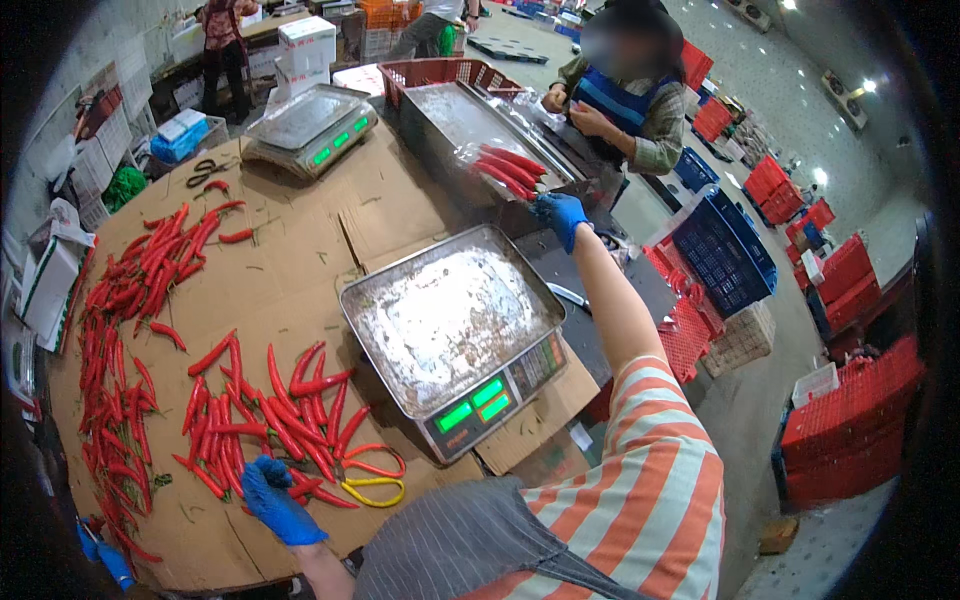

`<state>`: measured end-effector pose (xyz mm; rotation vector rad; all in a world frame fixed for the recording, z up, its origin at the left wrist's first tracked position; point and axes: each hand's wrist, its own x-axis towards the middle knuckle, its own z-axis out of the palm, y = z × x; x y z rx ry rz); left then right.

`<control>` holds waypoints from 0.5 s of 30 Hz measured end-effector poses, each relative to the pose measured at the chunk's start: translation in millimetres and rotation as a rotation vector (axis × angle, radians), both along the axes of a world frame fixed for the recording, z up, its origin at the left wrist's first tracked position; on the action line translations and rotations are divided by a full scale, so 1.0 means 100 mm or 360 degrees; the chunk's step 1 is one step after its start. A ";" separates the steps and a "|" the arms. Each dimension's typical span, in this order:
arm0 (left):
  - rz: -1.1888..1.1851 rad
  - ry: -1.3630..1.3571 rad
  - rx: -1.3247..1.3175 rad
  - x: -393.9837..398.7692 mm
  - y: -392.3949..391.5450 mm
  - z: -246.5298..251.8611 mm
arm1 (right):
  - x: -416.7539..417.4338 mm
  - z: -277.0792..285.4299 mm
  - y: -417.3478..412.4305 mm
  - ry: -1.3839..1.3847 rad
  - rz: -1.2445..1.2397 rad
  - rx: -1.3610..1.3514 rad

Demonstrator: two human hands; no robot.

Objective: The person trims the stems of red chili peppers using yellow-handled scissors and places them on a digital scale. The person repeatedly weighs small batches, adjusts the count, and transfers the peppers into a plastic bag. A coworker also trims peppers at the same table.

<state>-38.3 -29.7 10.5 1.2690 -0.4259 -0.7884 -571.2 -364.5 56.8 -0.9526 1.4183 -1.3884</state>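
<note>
My right hand [562, 217], in a blue glove, reaches far forward. Its fingers are closed on the near end of a clear plastic bag of red chilli peppers [511, 169], at a metal tray [457, 112]. My left hand [279, 501], also blue-gloved, has bent fingers beside the near edge of a pile of red chilli peppers [262, 420]; whether it grips one is hidden. Scissors with orange and yellow handles [373, 491] lie right of that hand. Between my arms stands a digital scale [450, 322] with a bare, worn metal pan and lit green displays.
More chillies [120, 375] spread along the cardboard-covered table's [285, 292] left side. Another person's blue-gloved hands [105, 551] are at lower left. Farther off are a second scale [311, 131], black scissors [204, 172] and a co-worker [626, 97]. A knife [570, 296] lies beside the near scale.
</note>
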 end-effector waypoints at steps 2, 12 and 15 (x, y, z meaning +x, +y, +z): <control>-0.0059 -0.0008 -0.0034 0.03 -0.02 -0.06 | -0.52 -0.32 -0.59 0.0836 -0.0174 0.0092; 0.0246 0.0096 0.0138 -0.02 -0.11 -0.04 | -0.50 -0.43 -1.87 0.1548 -0.0321 0.0678; 0.0266 0.0034 0.0185 -0.03 -0.03 -0.04 | -0.01 -0.15 -1.64 0.2561 0.0080 0.0607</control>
